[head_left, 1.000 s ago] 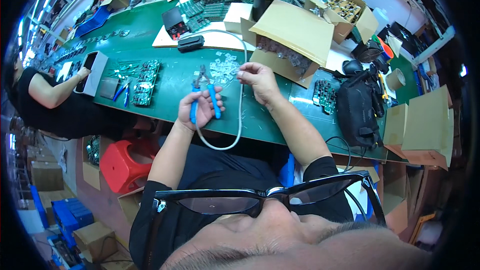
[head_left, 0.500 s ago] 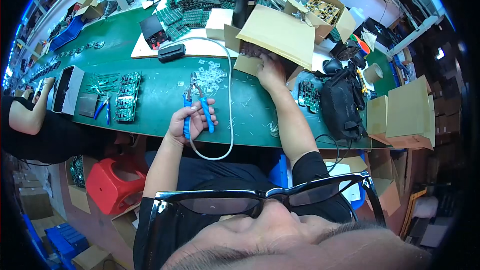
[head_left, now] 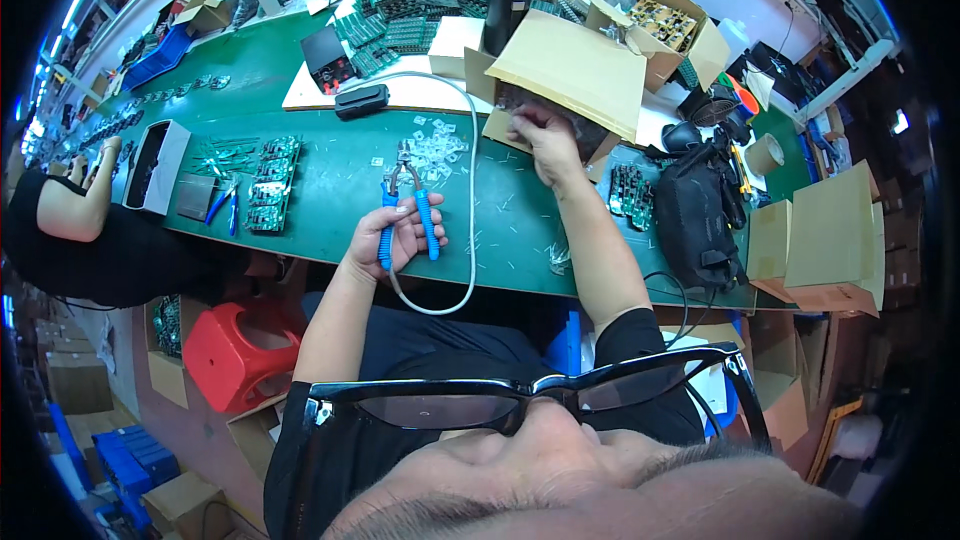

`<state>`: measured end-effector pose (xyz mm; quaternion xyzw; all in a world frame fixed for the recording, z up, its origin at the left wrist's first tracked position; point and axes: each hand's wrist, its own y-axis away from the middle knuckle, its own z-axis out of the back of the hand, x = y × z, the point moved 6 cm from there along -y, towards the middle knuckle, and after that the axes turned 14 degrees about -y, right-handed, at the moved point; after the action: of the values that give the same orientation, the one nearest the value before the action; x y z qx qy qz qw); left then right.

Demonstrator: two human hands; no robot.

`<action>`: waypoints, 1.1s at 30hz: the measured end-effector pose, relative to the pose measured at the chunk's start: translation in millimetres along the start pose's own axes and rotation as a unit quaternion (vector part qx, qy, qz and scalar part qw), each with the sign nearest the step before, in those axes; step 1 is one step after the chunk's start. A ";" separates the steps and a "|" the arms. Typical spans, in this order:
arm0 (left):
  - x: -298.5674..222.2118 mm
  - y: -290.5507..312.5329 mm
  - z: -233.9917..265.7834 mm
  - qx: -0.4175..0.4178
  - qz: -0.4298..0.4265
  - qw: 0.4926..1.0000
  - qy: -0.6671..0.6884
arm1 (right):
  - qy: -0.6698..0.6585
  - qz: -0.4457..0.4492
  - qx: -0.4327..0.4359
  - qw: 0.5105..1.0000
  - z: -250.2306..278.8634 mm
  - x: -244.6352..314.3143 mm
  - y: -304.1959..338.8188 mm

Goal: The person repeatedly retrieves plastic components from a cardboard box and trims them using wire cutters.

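Note:
My left hand (head_left: 375, 235) is closed around blue-handled pliers (head_left: 433, 230) with a grey cable (head_left: 474, 190) looping from them. Their dark jaws point away from me over the table, just short of a scatter of small clear plastic pieces (head_left: 440, 150). At the open mouth of a tilted cardboard box (head_left: 570, 55), my right hand (head_left: 552, 143) has its thumb and fingers drawn together. Whatever lies between those fingertips is too small to make out. The inside of the box is dark, with clear or pinkish pieces partly showing.
Left of the pliers lie a strip of green circuit boards (head_left: 274, 185) and a second pair of blue pliers (head_left: 222, 208). A black flask (head_left: 508, 0) stands behind the box. A black bag (head_left: 695, 210) sits at right. Another person's arm (head_left: 85, 205) rests at far left.
My right hand has drawn back from inside the box to its opening, and its fingers now show. My left hand still holds the pliers. The whole view has shifted slightly.

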<state>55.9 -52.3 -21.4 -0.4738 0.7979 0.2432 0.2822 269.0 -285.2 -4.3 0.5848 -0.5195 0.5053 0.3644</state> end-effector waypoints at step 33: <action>-28.5 14.4 -59.8 -0.212 0.049 0.754 -0.620 | -0.299 -0.164 0.217 0.915 -83.3 18.0 72.5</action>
<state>41.1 -67.7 42.9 -0.2269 0.3982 0.6603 0.5949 179.7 -224.3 24.7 0.8500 -0.3788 0.3405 0.1346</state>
